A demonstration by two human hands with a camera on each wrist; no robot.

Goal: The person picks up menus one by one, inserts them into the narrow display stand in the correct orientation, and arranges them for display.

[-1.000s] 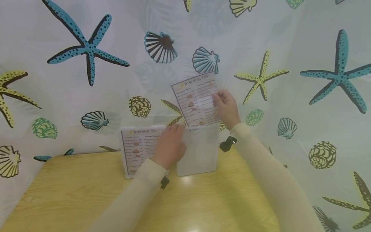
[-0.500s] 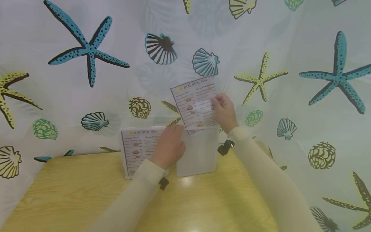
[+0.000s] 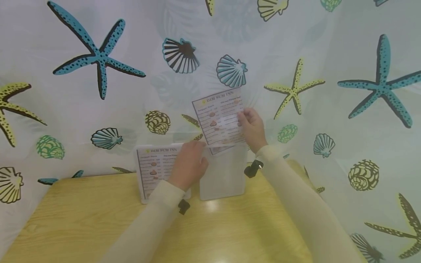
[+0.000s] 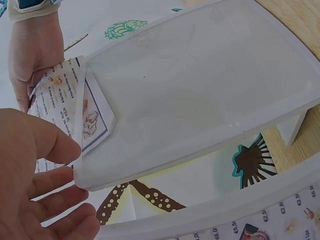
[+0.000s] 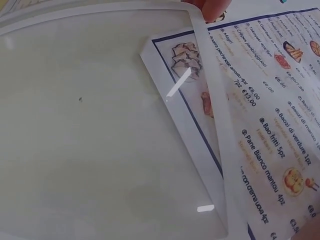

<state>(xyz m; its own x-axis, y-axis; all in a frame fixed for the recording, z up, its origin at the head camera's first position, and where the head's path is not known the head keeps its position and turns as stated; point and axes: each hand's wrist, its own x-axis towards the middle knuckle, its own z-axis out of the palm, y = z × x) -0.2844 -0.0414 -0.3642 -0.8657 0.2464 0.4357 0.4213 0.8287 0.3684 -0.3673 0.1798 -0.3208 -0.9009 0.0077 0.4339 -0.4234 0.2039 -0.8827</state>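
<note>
A printed menu sheet (image 3: 218,118) headed "DIM SUM INN" tilts above a clear upright menu holder (image 3: 223,177). Its lower corner has slipped inside behind the clear front panel, as the right wrist view shows with the sheet (image 5: 270,115) crossing the holder's edge (image 5: 220,125). My right hand (image 3: 253,128) pinches the sheet by its right side. At the holder's top left corner, my left hand (image 3: 189,164) holds on with thumb and fingers; the left wrist view shows this hand (image 4: 30,155) close up, at the holder's corner (image 4: 92,175).
A second menu holder (image 3: 154,171) with a like sheet inside stands to the left, partly behind my left hand. Both stand on a wooden table (image 3: 88,219). Behind it hangs a white cloth (image 3: 138,91) printed with starfish and shells.
The menu sheet has moved down a little with my right hand, and more of its lower corner sits inside the holder. My left hand keeps its place at the corner.
</note>
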